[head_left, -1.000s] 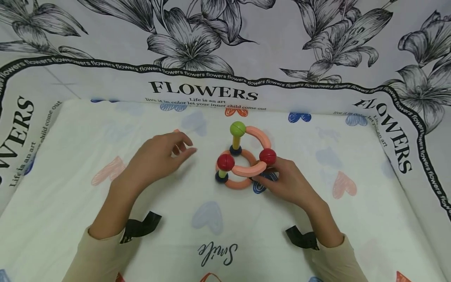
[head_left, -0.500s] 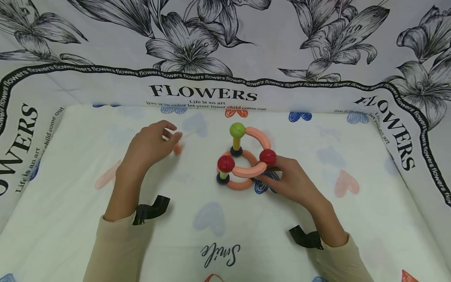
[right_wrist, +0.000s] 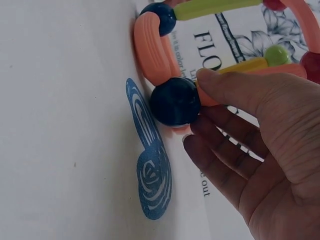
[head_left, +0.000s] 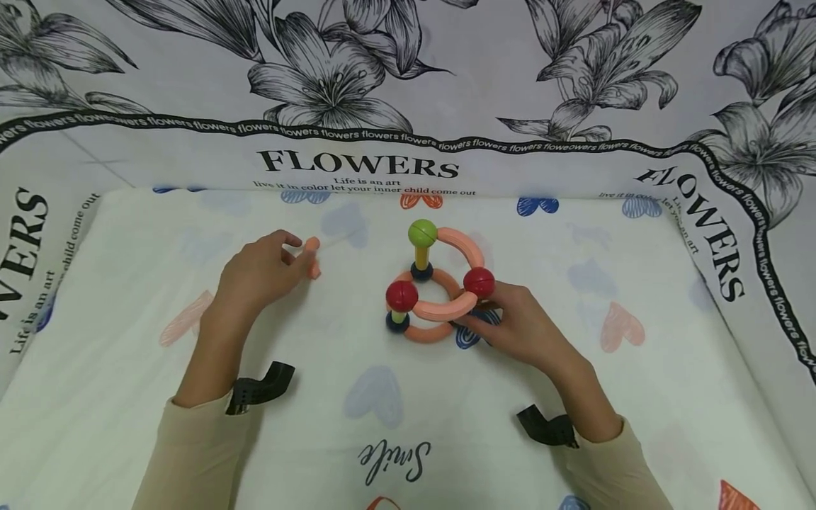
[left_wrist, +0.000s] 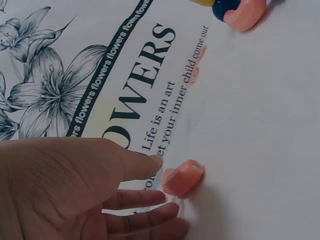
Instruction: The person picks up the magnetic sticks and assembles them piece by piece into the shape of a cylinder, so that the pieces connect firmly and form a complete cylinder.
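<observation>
A structure of magnetic sticks and balls stands mid-table in the head view. It has curved coral sticks (head_left: 445,309), a green ball (head_left: 422,233), red balls (head_left: 401,296) and dark blue balls (right_wrist: 175,101). My right hand (head_left: 525,327) pinches it at its right side, thumb and fingers by a dark blue ball and a coral stick. To the left, a loose curved coral stick (head_left: 312,256) lies just beyond the fingertips of my left hand (head_left: 258,273). In the left wrist view that coral stick (left_wrist: 184,178) shows, with thumb and fingers spread apart beside it; contact is unclear.
A white cloth (head_left: 306,439) printed with hearts and lettering covers the table. Behind it lies a flower-printed border (head_left: 357,170). Black wrist-camera mounts (head_left: 263,382) stick out from both sleeves.
My left hand has drawn back leftward, and the loose coral stick, mostly hidden behind the fingers before, now shows. My right hand keeps its grip on the structure, which stays about where it was.
</observation>
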Action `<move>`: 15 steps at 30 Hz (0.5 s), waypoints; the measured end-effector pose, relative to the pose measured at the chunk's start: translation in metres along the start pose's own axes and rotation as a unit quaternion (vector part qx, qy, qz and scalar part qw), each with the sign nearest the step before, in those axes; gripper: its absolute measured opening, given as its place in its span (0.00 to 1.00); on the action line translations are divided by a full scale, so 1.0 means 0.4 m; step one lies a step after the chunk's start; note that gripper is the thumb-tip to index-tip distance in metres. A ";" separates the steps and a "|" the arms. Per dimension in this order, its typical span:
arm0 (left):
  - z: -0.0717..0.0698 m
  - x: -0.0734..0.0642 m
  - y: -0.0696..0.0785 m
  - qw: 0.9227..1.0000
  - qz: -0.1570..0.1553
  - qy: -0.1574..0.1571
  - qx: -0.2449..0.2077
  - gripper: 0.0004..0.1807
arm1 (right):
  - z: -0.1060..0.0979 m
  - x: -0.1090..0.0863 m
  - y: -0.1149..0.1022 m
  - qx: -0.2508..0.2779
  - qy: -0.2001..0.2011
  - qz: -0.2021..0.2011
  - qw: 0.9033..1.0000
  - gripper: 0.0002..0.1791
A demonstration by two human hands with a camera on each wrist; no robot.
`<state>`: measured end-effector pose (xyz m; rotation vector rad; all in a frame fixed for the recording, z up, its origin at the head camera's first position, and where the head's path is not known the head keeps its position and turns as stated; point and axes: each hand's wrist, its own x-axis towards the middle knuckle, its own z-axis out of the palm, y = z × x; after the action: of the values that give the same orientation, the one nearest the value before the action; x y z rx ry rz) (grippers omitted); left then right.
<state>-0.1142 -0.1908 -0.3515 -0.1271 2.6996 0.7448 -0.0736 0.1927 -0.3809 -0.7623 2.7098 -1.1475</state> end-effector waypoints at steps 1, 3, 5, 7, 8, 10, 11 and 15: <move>0.004 0.002 0.001 1.000 -0.001 0.009 0.003 0.41 | 0.000 0.001 0.000 0.001 -0.001 -0.001 1.000 0.19; 0.014 0.007 0.004 0.999 0.000 0.030 0.010 0.38 | -0.001 0.002 -0.002 0.003 -0.002 -0.001 1.000 0.19; 0.024 0.011 0.006 0.999 0.004 0.049 0.019 0.35 | -0.001 0.003 -0.002 0.002 -0.002 0.001 1.000 0.19; 0.032 0.013 0.010 0.998 0.009 0.064 0.023 0.32 | 0.000 0.003 -0.002 -0.002 -0.003 0.005 1.000 0.18; 0.036 0.013 0.012 0.997 0.010 0.070 0.024 0.31 | 0.001 0.003 -0.003 -0.005 -0.003 0.007 1.000 0.18; 0.042 0.012 0.016 0.997 0.013 0.078 0.022 0.31 | 0.001 0.004 -0.004 -0.009 -0.003 0.011 1.000 0.18; 0.045 0.011 0.018 0.996 0.015 0.083 0.021 0.31 | 0.002 0.004 -0.005 -0.011 -0.003 0.013 1.000 0.18; 0.054 0.009 0.027 0.995 0.024 0.096 0.022 0.30 | 0.005 0.004 -0.005 -0.013 -0.002 0.014 1.000 0.18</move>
<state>-0.1131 -0.1705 -0.3649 -0.1284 2.9092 0.7199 -0.0736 0.1895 -0.3808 -0.7260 2.7282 -1.1073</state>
